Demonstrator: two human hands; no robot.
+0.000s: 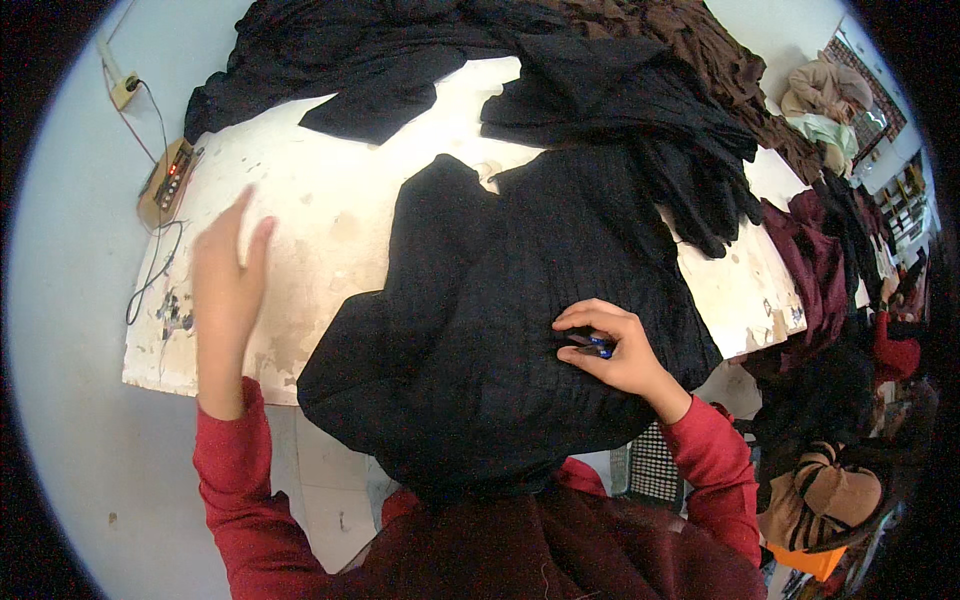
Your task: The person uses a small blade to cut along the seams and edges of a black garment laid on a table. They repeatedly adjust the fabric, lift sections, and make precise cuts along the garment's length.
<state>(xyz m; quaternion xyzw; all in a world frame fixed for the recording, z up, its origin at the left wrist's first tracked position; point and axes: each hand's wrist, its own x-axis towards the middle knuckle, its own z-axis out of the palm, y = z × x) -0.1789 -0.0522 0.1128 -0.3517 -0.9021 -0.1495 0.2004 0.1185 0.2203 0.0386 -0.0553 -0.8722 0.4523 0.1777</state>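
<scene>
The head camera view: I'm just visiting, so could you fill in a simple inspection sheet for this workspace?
Surface: white table, stained, with dark marks toward its left edge.
Job's things: black cloth, spread over the near edge; small blue-and-dark tool, exact kind unclear.
Clutter: dark cloth heap and brown cloth at the far side; maroon cloth at the right.
Grips: left hand open, blurred, over the table's left side; right hand holds the tool over the black cloth.
Cables: thin dark cord by the left edge, near a tan power box with red lights.
Surroundings: pale wall at left; another person at upper right.
</scene>
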